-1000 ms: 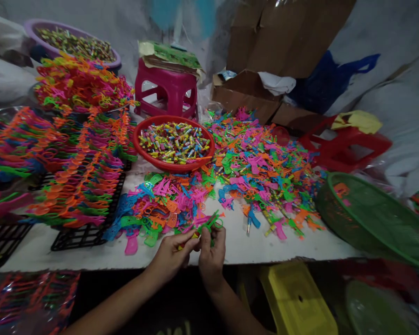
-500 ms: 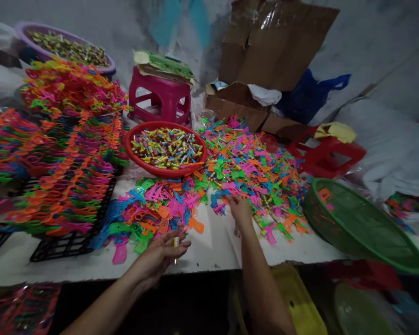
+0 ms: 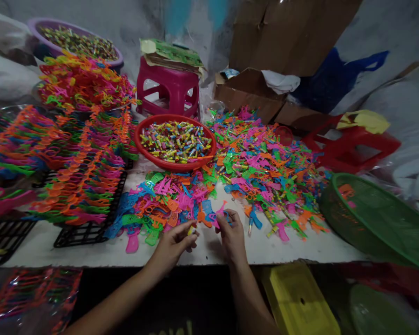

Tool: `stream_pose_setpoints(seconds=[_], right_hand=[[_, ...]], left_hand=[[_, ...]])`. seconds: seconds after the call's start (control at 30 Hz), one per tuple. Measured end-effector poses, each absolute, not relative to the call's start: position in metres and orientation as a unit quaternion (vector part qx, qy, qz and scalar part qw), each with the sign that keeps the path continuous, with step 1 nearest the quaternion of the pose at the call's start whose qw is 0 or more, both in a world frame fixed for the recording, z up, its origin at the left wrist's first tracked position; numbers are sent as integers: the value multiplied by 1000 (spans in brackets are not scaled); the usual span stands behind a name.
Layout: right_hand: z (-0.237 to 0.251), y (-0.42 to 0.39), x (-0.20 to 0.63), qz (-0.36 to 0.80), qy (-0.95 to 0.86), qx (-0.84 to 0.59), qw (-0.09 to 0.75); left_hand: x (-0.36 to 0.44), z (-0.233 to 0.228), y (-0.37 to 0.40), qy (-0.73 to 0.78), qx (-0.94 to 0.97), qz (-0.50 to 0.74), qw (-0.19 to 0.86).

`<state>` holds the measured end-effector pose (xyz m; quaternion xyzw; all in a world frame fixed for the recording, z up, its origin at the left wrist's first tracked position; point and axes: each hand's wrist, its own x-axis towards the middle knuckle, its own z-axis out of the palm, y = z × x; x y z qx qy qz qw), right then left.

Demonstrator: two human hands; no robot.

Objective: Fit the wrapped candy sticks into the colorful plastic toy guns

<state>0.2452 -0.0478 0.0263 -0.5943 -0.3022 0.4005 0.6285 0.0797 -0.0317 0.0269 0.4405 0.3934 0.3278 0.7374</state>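
My left hand (image 3: 176, 242) pinches a small yellow tube (image 3: 191, 230) near the front edge of the white table (image 3: 230, 246). Close beside it, my right hand (image 3: 231, 231) grips a pink and blue plastic toy piece (image 3: 220, 211). Both hands sit just in front of a large heap of colourful plastic toy pieces (image 3: 251, 170). A red bowl (image 3: 153, 156) full of small wrapped tubes stands behind the heap's left part.
Stacked rows of assembled toys (image 3: 77, 172) lie on black racks (image 3: 87, 232) at left. A green mesh basket (image 3: 370, 214) sits at right, a yellow stool (image 3: 296, 302) below the table. Pink stool (image 3: 169, 90), red stool (image 3: 349, 144), cardboard boxes (image 3: 251, 90) and a purple basin (image 3: 35, 28) stand at the back.
The green toy held a second ago is gone from my hands. My right hand reached into the heap and came back with a pink and blue piece. The left hand kept a yellow tube.
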Motion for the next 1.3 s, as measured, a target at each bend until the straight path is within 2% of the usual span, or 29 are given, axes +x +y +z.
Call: stream_pose_setpoints(seconds=[0.2,0.33,0.43,0.53,0.6,0.7,0.8,0.93,1.1,1.3], right_hand=[[38,-50,205,429,-288,-527,675],[39,-52,201,446,-308,-518,662],[47,-58,207,479,-379,-527,591],[59,-64,223,520,-511,-474,494],[65,-66,234,492,-596,-448,449],[69,-64,241,392,-686,-456,409],[65,-60,235,318,-671,-486,460],[55,-57,219,311,-450,-608,575],[53,-57,198,411,-403,-588,568],[52,-60,193,426,-385,-582,576]], left_hand=[[80,46,-34,388,421,341,746],[78,51,-33,415,367,370,746],[76,51,-29,413,337,351,770],[69,53,-23,390,299,322,809],[64,55,-19,374,271,275,843],[60,56,-17,359,281,199,868],[65,54,-21,359,350,217,838],[73,52,-27,380,418,285,775],[75,53,-32,355,538,268,716],[72,59,-34,379,617,244,644]])
